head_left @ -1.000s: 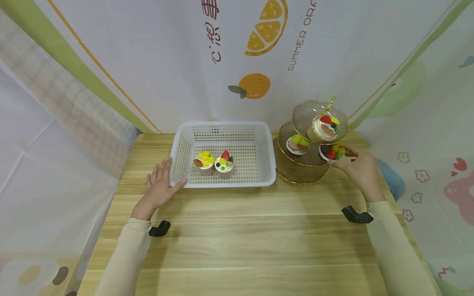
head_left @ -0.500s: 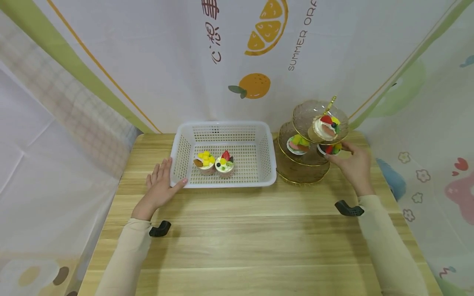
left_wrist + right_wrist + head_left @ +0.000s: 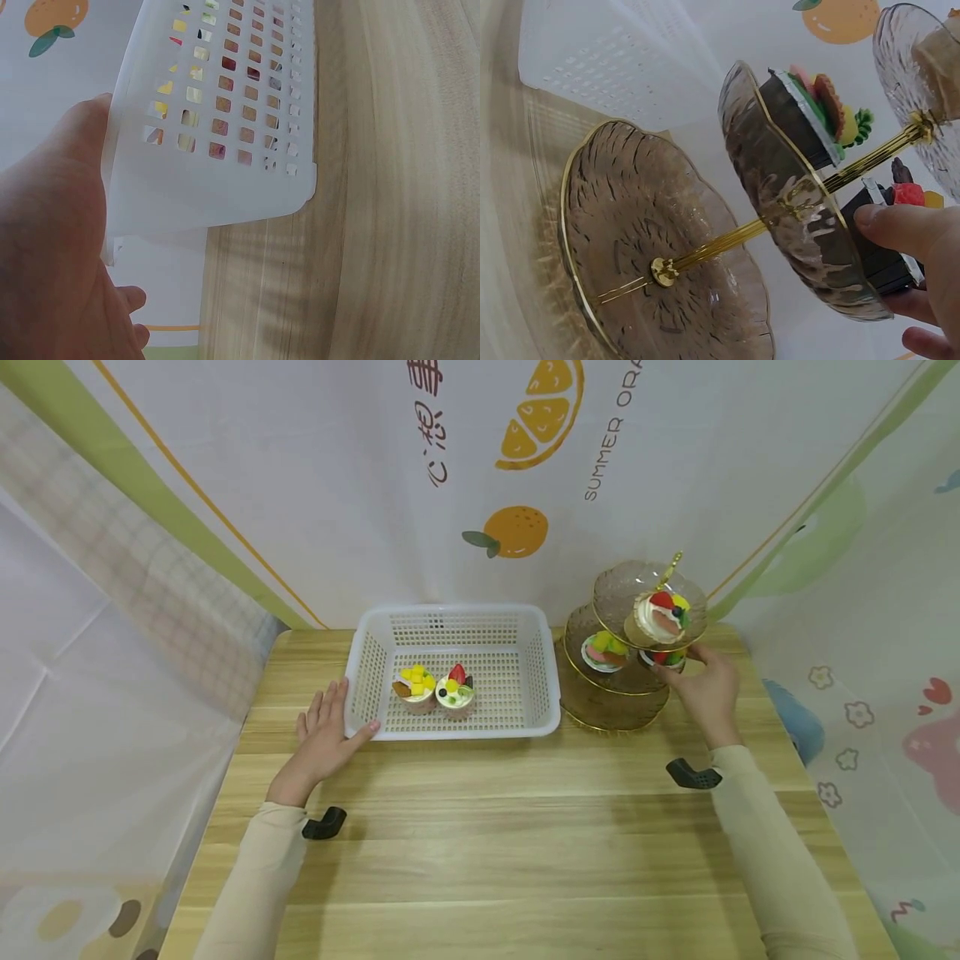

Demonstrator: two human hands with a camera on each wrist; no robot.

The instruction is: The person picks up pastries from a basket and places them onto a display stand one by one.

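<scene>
In the head view, my right hand (image 3: 708, 697) is at the right side of a three-tier glass stand (image 3: 613, 714) with gold rims. Its thumb and fingers pinch a fruit-topped cupcake (image 3: 871, 259) in a dark cup, close over the middle tier; the top tier partly hides it from above. Another dark-cupped cupcake (image 3: 605, 653) sits on that tier, and a larger cream one (image 3: 654, 620) leans on the top plate. My left hand (image 3: 321, 737) rests against the front left corner of a white plastic basket (image 3: 450, 735), fingers straight along the outside, thumb at the rim.
Two fruit-topped cupcakes, one with yellow cubes (image 3: 415, 687) and one with a strawberry (image 3: 455, 693), stand side by side in the basket. A gold handle (image 3: 670, 571) rises from the stand. Behind the wooden table (image 3: 480, 843) hangs a printed curtain (image 3: 360, 510).
My right hand has moved leftward and inward with the cupcake, bringing it further under the top tier, over the middle plate. The left hand and basket have stayed put.
</scene>
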